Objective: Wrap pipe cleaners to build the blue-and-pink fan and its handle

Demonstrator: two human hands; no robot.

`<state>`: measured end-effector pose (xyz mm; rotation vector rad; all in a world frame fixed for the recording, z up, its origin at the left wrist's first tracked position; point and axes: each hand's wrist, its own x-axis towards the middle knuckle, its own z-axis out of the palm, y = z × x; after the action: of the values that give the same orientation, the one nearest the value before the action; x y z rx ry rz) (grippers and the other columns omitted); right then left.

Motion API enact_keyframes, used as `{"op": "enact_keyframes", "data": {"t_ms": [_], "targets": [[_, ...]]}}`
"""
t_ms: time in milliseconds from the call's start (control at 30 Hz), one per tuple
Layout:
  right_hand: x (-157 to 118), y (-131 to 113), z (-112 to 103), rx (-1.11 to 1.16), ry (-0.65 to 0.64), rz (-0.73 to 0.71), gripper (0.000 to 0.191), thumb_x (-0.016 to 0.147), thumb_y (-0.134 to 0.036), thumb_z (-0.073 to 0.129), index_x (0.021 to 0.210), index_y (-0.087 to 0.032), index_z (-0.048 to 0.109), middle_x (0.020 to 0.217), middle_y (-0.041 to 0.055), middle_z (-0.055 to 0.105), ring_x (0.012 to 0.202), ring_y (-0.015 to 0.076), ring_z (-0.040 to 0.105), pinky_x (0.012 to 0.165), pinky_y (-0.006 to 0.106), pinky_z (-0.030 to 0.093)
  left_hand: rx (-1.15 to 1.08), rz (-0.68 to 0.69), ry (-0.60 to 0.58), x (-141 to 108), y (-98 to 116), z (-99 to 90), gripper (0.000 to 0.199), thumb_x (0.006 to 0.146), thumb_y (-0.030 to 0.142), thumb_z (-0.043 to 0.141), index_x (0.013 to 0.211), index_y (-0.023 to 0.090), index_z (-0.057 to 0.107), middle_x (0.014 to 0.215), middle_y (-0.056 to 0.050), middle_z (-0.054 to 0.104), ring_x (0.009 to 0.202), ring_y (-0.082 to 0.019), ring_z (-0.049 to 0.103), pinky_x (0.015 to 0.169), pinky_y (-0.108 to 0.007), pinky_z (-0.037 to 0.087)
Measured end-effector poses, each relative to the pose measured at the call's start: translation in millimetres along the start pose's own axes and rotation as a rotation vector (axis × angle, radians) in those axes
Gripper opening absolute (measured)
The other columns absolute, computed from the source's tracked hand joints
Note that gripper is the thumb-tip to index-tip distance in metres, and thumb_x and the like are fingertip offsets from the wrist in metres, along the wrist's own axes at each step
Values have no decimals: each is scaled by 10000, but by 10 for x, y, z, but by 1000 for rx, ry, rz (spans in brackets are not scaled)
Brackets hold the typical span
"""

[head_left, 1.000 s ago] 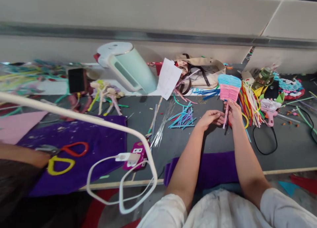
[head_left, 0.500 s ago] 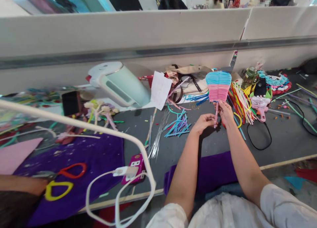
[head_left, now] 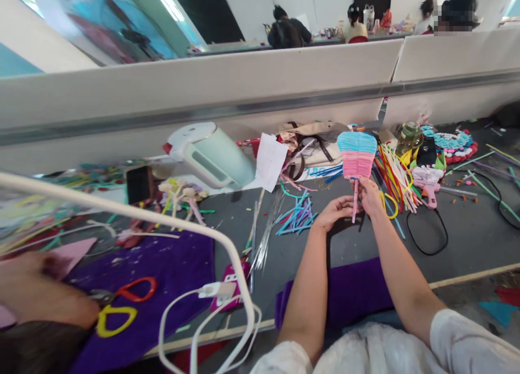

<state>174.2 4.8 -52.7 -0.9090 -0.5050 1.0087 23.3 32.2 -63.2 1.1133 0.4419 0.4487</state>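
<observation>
A hand fan [head_left: 357,154], with a blue upper part, a pink lower part and a thin pink handle, stands upright above the table. My right hand [head_left: 369,196] grips the top of the handle just below the pink part. The fingers of my left hand [head_left: 337,210] close on the handle lower down, from the left side. Left of my hands lies a pile of short blue and purple fuzzy stems [head_left: 298,214]. Long red, yellow and white stems [head_left: 398,176] lie to the right of the fan, close to a pink glue gun [head_left: 428,184].
A co-worker's hand [head_left: 44,287] is at the left, near red-and-yellow-handled scissors [head_left: 136,290] on a purple cloth [head_left: 179,260]. A white lamp arm [head_left: 162,217] crosses in front. A pale green appliance [head_left: 215,157], a paper [head_left: 268,160] and a jar [head_left: 409,138] stand along the partition [head_left: 244,81].
The view has tipped upward, showing more of the people beyond the partition. The co-worker's hand has come further into view at the left. Both my hands still hold the fan's handle.
</observation>
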Motion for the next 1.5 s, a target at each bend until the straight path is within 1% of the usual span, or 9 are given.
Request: {"op": "enact_keyframes", "data": {"t_ms": [233,433,567,700,800,933,1133,1333,1500], "targets": [[-103,97,79,-144,-97,35,279,670,-460,699,741,-197,640,692,-11,636,583,107,536,534,221,449,-165,165,220,38,44,7,640,620,314,840,1177,172,557,968,-101,704,868,-219,693,775,-318,513],[-225,91,227,-272,-260,-90,328,729,-442,684,964,-213,675,980,32,679,904,150,611,763,248,501,-182,249,367,48,35,-49,558,565,227,848,1065,169,608,872,-36,699,732,-154,661,718,-292,515],[-197,126,207,-264,-97,-82,490,695,-474,701,1108,-222,619,1120,73,662,952,166,630,756,266,522,-217,254,509,44,15,-170,448,553,241,836,940,157,626,912,-50,693,728,-143,652,739,-299,514],[-169,172,94,-295,105,32,413,700,-526,673,911,-172,641,653,-18,619,436,58,459,403,178,356,-265,326,633,14,34,-345,416,563,261,821,911,174,609,899,-26,678,733,-128,652,763,-311,521],[-177,166,86,-306,117,73,408,737,-586,625,768,-179,625,440,-90,405,327,34,241,316,182,158,-294,396,698,-25,77,-479,390,580,255,807,897,186,592,895,-5,668,758,-108,649,805,-304,514],[-157,144,244,-278,96,98,437,746,-613,614,669,-184,579,422,-82,395,331,34,274,317,179,174,-318,434,731,-50,143,-583,362,603,247,791,892,187,581,897,0,653,761,-92,630,813,-286,503],[-33,198,516,-294,34,111,315,668,-443,716,825,-185,626,657,-28,613,497,58,506,400,157,357,-388,432,680,-26,221,-504,351,594,211,790,854,191,555,865,6,612,727,-84,576,696,-239,478],[1,307,527,-335,-50,166,290,668,-404,693,848,-182,640,729,0,655,574,81,553,448,175,408,-458,386,607,-97,329,-392,385,739,440,709,710,191,416,632,43,437,448,-36,290,371,-171,172],[9,319,489,-329,-90,194,261,687,-387,682,840,-177,650,714,1,651,559,77,540,457,176,400,-497,535,625,-159,390,-465,496,730,420,754,627,177,334,551,68,308,421,-30,242,345,-142,169]]}}
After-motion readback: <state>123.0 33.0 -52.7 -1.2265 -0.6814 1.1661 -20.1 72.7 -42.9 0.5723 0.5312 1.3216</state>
